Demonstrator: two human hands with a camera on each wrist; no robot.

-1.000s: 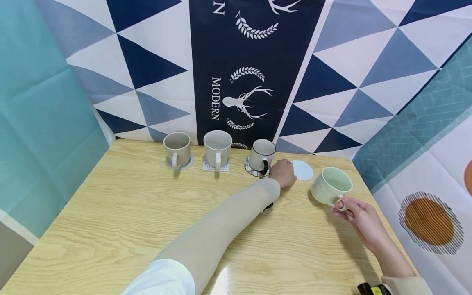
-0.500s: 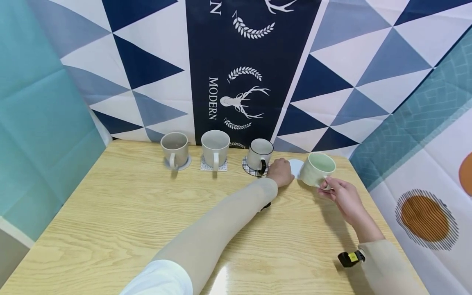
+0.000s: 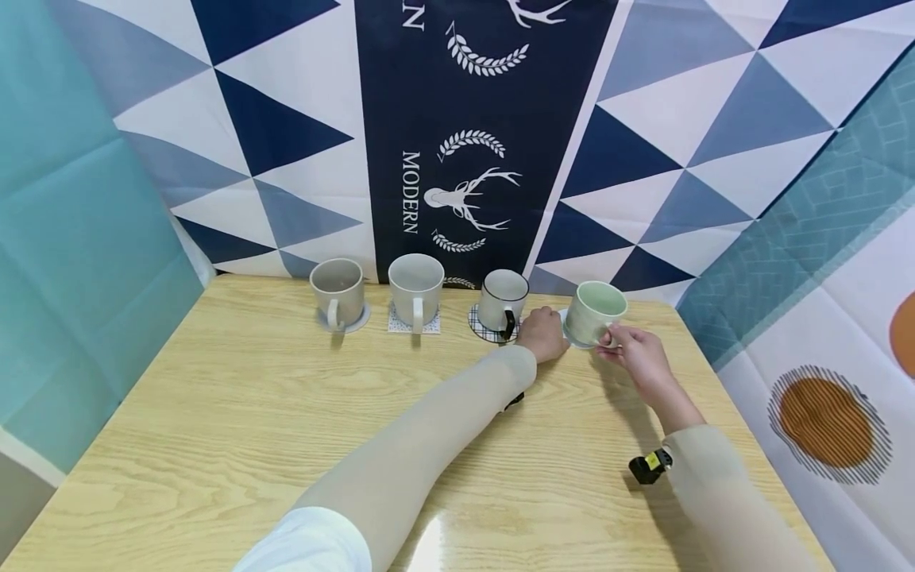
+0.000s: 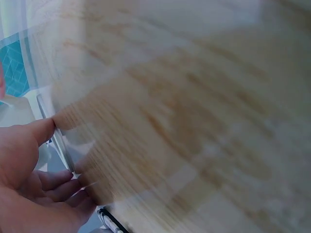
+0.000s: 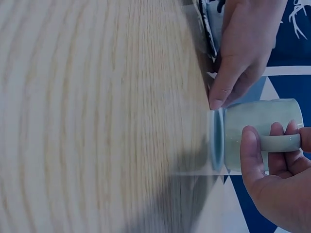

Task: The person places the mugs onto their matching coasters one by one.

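In the head view my right hand (image 3: 639, 359) pinches the handle of a pale green mug (image 3: 590, 318), thumb on one side and fingers on the other. The mug is upright over a round light-blue coaster (image 3: 577, 344) at the back right. From the right wrist, a narrow gap shows between the mug's base (image 5: 233, 141) and the coaster (image 5: 216, 141). My left hand (image 3: 543, 334) reaches across to the coaster's left side. In the left wrist view its thumb and curled fingers (image 4: 63, 191) hold the coaster's edge.
Along the back edge stand a grey mug (image 3: 337, 287) on a round coaster, a white mug (image 3: 416, 282) on a square coaster, and a black-rimmed mug (image 3: 503, 298) on a plaid coaster, close to my left hand. A patterned cloth (image 3: 300, 143) hangs behind the wooden table (image 3: 214, 445).
My right hand has carried the green mug left and back, from beside the round coaster to over it. The left hand stays at the coaster.
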